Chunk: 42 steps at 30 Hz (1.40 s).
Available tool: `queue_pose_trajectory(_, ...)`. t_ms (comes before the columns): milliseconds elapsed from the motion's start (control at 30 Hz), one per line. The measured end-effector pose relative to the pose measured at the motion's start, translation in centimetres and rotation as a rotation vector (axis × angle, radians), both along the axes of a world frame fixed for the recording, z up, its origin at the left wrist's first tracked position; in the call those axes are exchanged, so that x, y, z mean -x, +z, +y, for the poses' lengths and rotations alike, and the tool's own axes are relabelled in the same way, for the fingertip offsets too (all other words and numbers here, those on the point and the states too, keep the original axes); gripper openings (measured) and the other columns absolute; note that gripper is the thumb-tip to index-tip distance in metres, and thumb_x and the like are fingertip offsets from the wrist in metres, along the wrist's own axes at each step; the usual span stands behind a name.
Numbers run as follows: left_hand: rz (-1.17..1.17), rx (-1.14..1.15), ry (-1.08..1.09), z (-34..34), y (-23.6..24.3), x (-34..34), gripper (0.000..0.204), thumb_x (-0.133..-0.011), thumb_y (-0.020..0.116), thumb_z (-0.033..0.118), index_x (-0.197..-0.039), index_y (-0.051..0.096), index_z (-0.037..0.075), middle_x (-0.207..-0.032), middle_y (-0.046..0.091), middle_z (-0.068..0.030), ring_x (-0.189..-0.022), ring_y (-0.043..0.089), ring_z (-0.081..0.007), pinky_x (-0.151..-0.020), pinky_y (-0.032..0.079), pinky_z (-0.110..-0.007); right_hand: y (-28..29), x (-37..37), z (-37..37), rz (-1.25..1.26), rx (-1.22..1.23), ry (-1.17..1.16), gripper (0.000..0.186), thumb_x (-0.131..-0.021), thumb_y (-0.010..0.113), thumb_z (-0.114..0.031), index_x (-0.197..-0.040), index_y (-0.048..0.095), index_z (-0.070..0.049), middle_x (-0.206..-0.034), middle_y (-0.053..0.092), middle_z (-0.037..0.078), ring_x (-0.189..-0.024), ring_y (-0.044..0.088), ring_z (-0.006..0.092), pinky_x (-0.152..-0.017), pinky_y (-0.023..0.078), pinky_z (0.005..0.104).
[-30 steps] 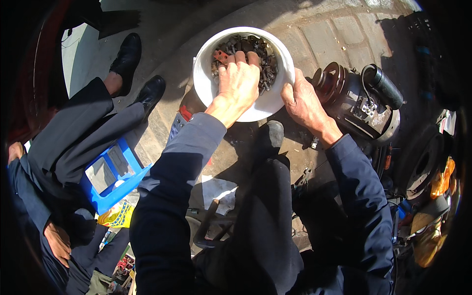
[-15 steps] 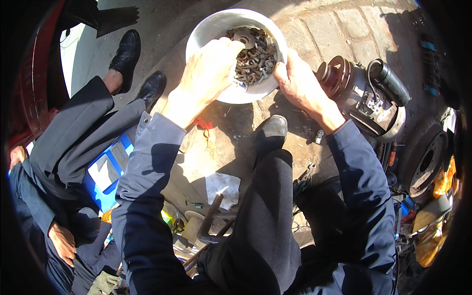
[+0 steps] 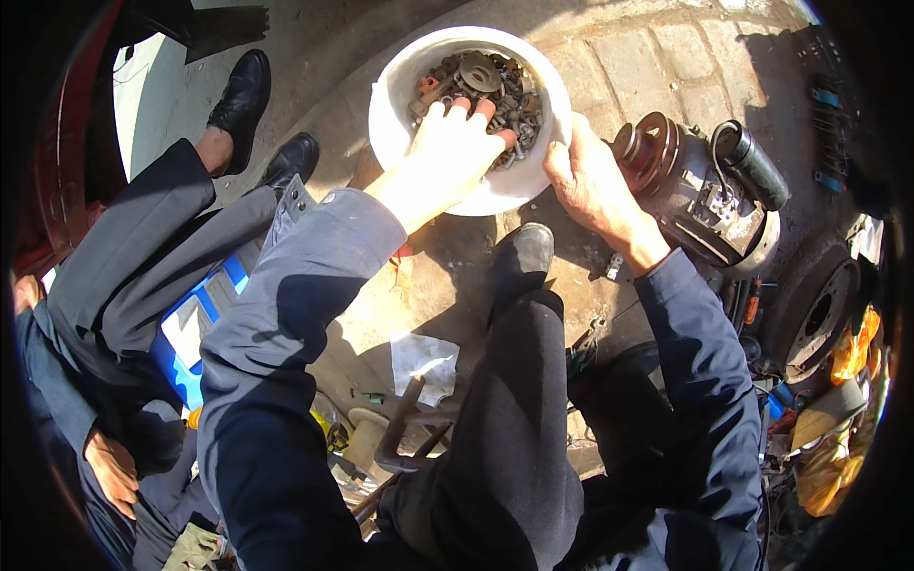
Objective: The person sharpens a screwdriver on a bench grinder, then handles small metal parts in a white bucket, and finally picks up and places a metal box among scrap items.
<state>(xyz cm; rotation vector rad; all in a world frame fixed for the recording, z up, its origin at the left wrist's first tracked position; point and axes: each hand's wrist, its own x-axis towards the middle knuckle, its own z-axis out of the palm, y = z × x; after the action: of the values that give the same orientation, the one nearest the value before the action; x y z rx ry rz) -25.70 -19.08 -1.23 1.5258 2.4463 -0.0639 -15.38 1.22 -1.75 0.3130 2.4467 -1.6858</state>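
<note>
A white bucket (image 3: 392,143) holds a mixed pile of small bolts, nuts and metal bits (image 3: 524,114), with a large metal washer (image 3: 480,71) on top and an orange-red piece at the left. My left hand (image 3: 446,167) reaches inside, its bent fingers spread on the pile at the near side; I see nothing held in them, though the tips are partly sunk among the pieces. My right hand (image 3: 595,195) grips the bucket's right wall, thumb over the outside near the rim.
Right lie a rusty pulley unit with a black cylinder (image 3: 705,181), a wheel rim (image 3: 809,324) and orange bags (image 3: 828,476). Another person's legs (image 3: 143,238) and hand (image 3: 112,471) are at left, beside a blue frame (image 3: 181,343). A paper (image 3: 424,366) lies near my shoe (image 3: 522,257).
Since half a second ago the bucket has shifted down and right with my right hand. My left hand has moved right, its fingers now spread further into the pile.
</note>
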Motion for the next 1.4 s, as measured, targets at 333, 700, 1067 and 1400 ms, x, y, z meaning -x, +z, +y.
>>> queue_pose_trajectory(333,0.105,0.008,0.161,0.8,-1.0,2.5,0.054,-0.087,0.070,0.008,-0.141,0.061,0.012,-0.134,0.063,-0.0169,-0.111,0.070,-0.0337,-0.082,0.059,-0.048,-0.3,0.5,0.1,0.012,-0.041,0.015,0.037,-0.102,0.053,-0.022,-0.120,0.053,0.010,-0.101,0.066,0.034,-0.095,0.070,0.0493,-0.087,0.056,0.0504)
queue_pose_trajectory(700,-0.142,-0.188,0.267,0.8,0.0,7.1,0.024,-0.089,0.058,0.001,-0.105,0.076,0.004,-0.096,0.073,-0.0209,-0.090,0.075,-0.0398,-0.082,0.060,-0.046,-0.2,0.2,0.4,0.033,-0.013,0.014,0.041,-0.102,0.050,-0.021,-0.126,0.054,0.011,-0.108,0.067,0.034,-0.104,0.068,0.0471,-0.096,0.054,0.0487)
queue_pose_trajectory(1067,-0.327,-0.059,0.228,-0.5,0.9,4.7,0.016,-0.088,0.069,0.008,-0.103,0.075,0.005,-0.093,0.073,-0.0199,-0.094,0.074,-0.0390,-0.084,0.059,-0.047,-0.4,0.9,0.4,-0.005,-0.036,0.015,0.037,-0.102,0.050,-0.022,-0.119,0.054,0.010,-0.103,0.066,0.036,-0.098,0.067,0.0494,-0.090,0.053,0.0511)
queue_pose_trajectory(1400,0.054,-0.160,0.010,0.4,-1.1,4.9,0.027,-0.089,0.068,0.012,-0.116,0.073,0.010,-0.100,0.072,-0.0128,-0.090,0.073,-0.0319,-0.079,0.060,-0.045,-0.1,0.9,0.2,0.031,-0.017,0.009,0.038,-0.102,0.050,-0.024,-0.120,0.055,0.009,-0.103,0.066,0.035,-0.099,0.067,0.0480,-0.091,0.053,0.0502)
